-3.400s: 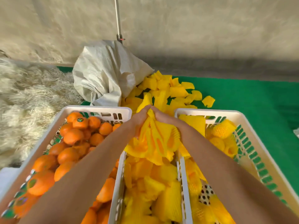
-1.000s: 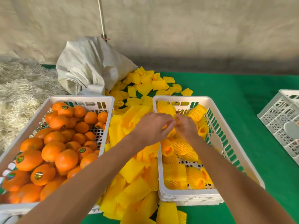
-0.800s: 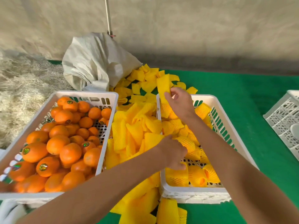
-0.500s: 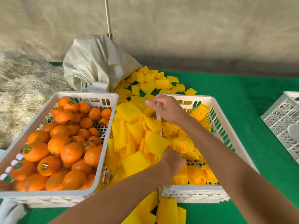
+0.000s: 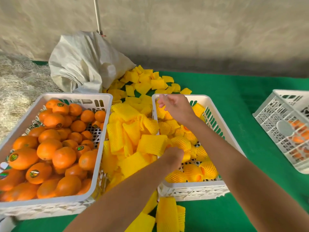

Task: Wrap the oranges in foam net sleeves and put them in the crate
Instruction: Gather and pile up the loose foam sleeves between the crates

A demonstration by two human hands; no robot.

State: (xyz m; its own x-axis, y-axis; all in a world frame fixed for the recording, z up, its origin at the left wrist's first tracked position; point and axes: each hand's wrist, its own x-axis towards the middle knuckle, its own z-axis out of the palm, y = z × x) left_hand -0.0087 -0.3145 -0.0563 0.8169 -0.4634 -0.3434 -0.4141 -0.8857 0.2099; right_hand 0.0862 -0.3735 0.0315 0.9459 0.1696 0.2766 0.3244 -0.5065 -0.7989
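Yellow foam net sleeves (image 5: 132, 131) heaped between two white crates. Left hand (image 5: 172, 157) grips a sleeve (image 5: 151, 144) at the right crate (image 5: 234, 144) rim; right hand (image 5: 175, 106), fingers loosely curled, hovers over wrapped oranges (image 5: 192, 171). Bare oranges (image 5: 50, 148) fill the left crate (image 5: 103, 131).

Both hands are no longer together on one sleeve over the gap. Left hand (image 5: 173, 156) is now low at the near-left edge of the right crate (image 5: 192, 185), fingers curled at a foam net sleeve (image 5: 153, 144). Right hand (image 5: 175, 107) is now raised over the crate's far-left corner, fingers loosely curled; can't tell whether it holds anything. The yellow sleeve it held up 0.8 s ago is gone.
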